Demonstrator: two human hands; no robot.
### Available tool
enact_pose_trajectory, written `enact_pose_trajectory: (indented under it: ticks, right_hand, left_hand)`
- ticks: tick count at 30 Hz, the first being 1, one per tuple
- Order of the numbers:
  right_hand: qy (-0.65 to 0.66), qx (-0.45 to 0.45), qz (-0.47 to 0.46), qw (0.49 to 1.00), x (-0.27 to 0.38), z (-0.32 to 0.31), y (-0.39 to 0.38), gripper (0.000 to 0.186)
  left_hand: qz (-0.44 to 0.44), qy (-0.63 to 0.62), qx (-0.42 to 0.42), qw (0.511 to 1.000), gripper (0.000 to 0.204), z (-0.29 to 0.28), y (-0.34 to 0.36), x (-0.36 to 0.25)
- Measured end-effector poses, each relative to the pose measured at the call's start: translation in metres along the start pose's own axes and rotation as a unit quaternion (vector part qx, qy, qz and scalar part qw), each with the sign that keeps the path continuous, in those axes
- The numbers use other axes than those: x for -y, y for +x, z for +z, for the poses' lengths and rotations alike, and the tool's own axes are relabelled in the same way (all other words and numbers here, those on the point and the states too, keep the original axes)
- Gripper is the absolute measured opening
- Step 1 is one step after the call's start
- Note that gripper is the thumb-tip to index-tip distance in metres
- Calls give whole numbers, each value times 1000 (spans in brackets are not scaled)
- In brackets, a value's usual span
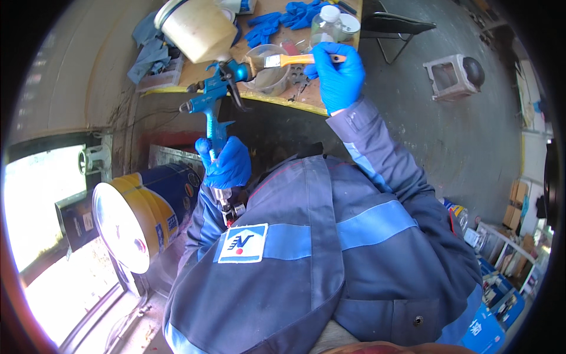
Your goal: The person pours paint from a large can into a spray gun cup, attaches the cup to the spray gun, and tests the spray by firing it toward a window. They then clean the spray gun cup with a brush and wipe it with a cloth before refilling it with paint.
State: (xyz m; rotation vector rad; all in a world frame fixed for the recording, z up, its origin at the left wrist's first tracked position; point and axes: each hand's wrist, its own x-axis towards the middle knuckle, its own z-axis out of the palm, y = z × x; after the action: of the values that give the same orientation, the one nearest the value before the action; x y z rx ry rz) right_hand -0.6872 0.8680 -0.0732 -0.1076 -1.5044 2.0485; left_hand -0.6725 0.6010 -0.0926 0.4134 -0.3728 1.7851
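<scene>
My left hand (229, 164), in a blue glove, is wrapped round the handle of a blue spray gun (213, 97). A cloudy, cream-coloured cup (197, 29) sits tilted on top of the gun. In my gloved right hand (339, 75) is a paintbrush (295, 59) with an orange handle, held level. Its bristles point left and meet the front of the gun, at the nozzle. Behind and below the brush, a clear plastic tub (272, 79) stands near the edge of the workbench.
On the workbench (312, 105) lie blue gloves (283, 20), a clear jar with a white cap (326, 26) and crumpled blue cloths (150, 50). A yellow and blue drum (150, 206) stands at left. Farther right are a black chair (398, 25) and a pale stool (449, 76).
</scene>
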Motion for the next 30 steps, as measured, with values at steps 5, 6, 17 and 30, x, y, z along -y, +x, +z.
enact_pose_trajectory:
  ticks: [5, 6, 17, 30]
  right_hand:
    - [-4, -52, 20, 998, -4, -8, -1, 12]
    - [10, -48, 24, 999, -4, -8, -1, 12]
    - [-360, 276, -58, 889, 8, 0, 49, 17]
    - [-264, 494, 77, 825, 1, 15, 106, 19]
  left_hand:
    - [0, -12, 15, 1000, 42, 0, 4, 2]
    - [-7, -10, 16, 1000, 43, 0, 5, 2]
    - [-86, 295, -332, 892, 37, 62, -22, -12]
    - [-204, 592, -564, 539, 22, 107, -60, -2]
